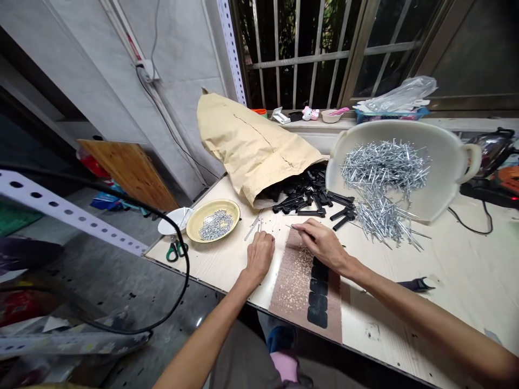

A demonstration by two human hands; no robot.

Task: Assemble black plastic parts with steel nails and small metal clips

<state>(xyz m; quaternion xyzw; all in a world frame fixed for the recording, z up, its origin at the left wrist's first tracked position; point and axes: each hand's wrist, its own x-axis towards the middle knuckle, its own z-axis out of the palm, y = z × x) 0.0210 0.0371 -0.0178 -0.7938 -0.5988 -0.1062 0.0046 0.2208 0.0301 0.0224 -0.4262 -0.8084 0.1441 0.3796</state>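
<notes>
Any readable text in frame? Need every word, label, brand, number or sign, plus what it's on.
None legible.
Red strip on the wall: too small to tell if it bears lettering.
Paper sack: no print on the visible side.
Black pieces on the mat: no readable marking.

Right of the mat (pixel 334 324), the table (pixel 466 259) offers passage, crossed by the right arm (pixel 405 308) and a short black part (pixel 417 284). Beyond it, the sack (pixel 259 146) and tub (pixel 444 162) block the way. Left of it, the left hand (pixel 260 253) fills a gap before the bowl (pixel 193 231).
</notes>
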